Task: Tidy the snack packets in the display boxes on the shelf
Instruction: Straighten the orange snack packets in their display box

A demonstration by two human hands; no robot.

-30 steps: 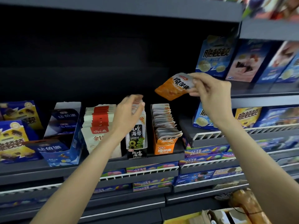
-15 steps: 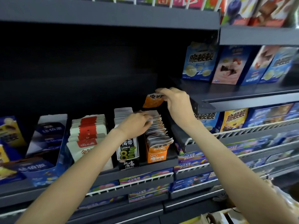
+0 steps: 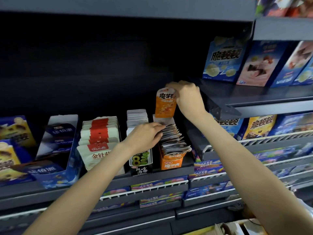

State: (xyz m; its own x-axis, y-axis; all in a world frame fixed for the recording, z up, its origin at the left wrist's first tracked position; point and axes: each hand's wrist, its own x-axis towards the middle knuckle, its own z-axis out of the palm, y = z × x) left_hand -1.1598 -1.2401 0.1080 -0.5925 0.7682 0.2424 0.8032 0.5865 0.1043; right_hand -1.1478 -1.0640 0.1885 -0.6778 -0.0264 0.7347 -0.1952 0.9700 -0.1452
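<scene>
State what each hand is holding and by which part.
The right hand pinches the orange packet by its top edge. The left hand holds nothing; its fingers press the packet row in the orange box.

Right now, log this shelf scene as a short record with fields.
setting: store shelf with snack display boxes
right hand: pinches orange packet by its top, upright above the orange display box
left hand: fingers on the packet row in that box
neighbours: black seaweed box, white-and-red packets
step pending: packet not yet in the box
</scene>
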